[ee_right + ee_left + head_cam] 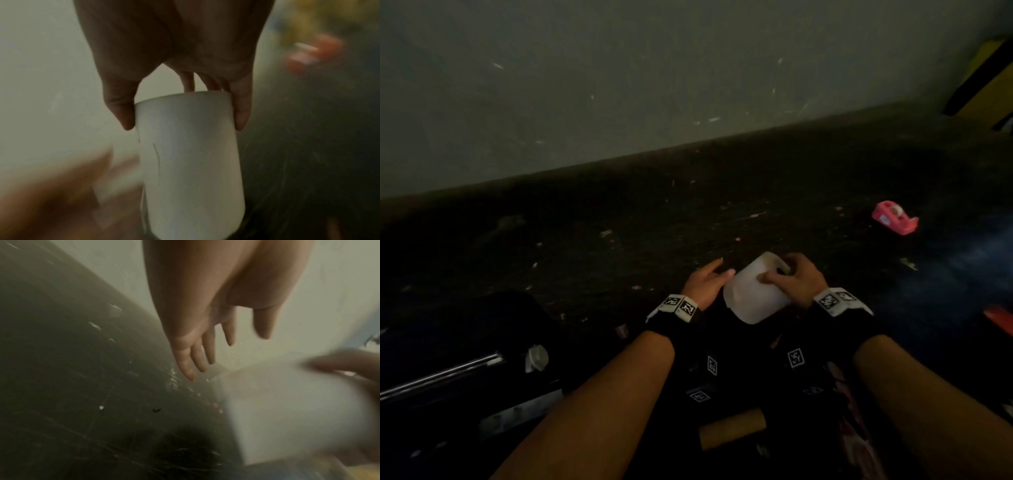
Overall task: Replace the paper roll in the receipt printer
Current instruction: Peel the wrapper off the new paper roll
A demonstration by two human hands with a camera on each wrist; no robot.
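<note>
A white paper roll [755,291] is held above the dark counter [619,222], low in the middle of the head view. My right hand [791,277] grips its far end, thumb on one side and fingers on the other, as the right wrist view shows on the roll [191,162]. My left hand [705,282] sits just left of the roll with straight, spread fingers [197,356] and holds nothing; its thumb tip is near the roll's edge. The roll [298,410] is blurred in the left wrist view. The printer below my wrists is lost in darkness.
A pink tape dispenser [895,217] stands on the counter at the right. A brown cardboard tube [732,433] lies near the bottom between my forearms. A crumpled white scrap [537,358] and a metal bar [441,377] are at the lower left. A pale wall [654,85] rises behind.
</note>
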